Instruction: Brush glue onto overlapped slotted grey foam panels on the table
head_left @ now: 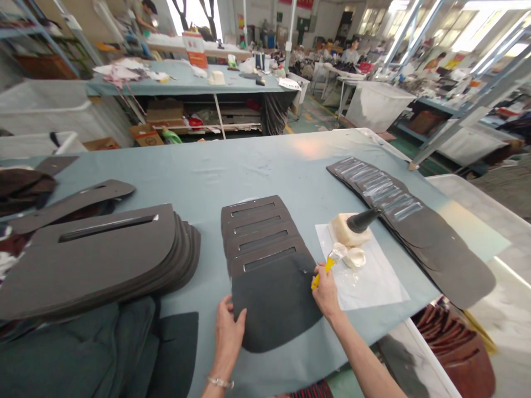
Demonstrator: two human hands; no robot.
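My right hand (326, 287) is closed around the yellow handle of a glue brush (331, 262), whose pale bristles point up and right toward a small white glue dish (355, 257). Fingers of my left hand (228, 330) press flat on the near left edge of the top dark grey slotted piece (274, 298). That piece lies at the front of an overlapped row of slotted pieces (259, 221). A cream glue pot with a black funnel-shaped top (352, 226) stands on a white sheet (369, 282).
A thick stack of larger slotted dark pieces (95, 254) lies at the left. A fanned row of glued pieces (398, 215) runs along the right. Dark cloth (83, 354) sits near left, a bin of brown parts (452, 342) near right. Other workbenches and people stand beyond.
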